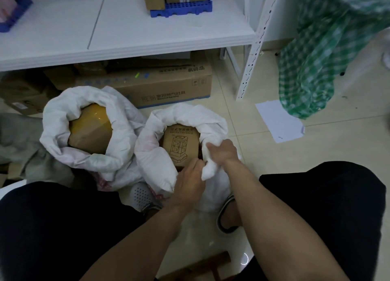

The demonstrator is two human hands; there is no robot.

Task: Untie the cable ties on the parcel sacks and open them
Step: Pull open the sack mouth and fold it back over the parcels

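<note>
The step in hand appears to be rolling down the mouth of the near sack (152, 154), which stands on the tiled floor (316, 154) between the person's knees. No cable tie is visible on either sack; both mouths are already open.

Hand state:
- The left hand (188, 182) is curled over the near rim of the sack, fingers tucked inward against the cloth.
- The right hand (221, 151) grips a bunched fold of the rim on the sack's right side.

Recommended technique:
1. Keep the 2 hands apart on the rim so the cloth rolls evenly and does not twist.
2. Fold the rim outward and down in short turns; a thick roll holds the mouth open.
3. Avoid dragging the cloth against the box inside, which could tip the sack.

Containers and contents:
- The near sack holds 1 brown printed carton (181, 148), upright, with a line drawing on its face.
- The second sack (63, 116), just beside it on the left and touching it, has its rim rolled down and holds a parcel wrapped in yellow tape (90, 131).
- A large cardboard box (173, 86) sits behind both sacks under the white shelf (147, 34).
</note>
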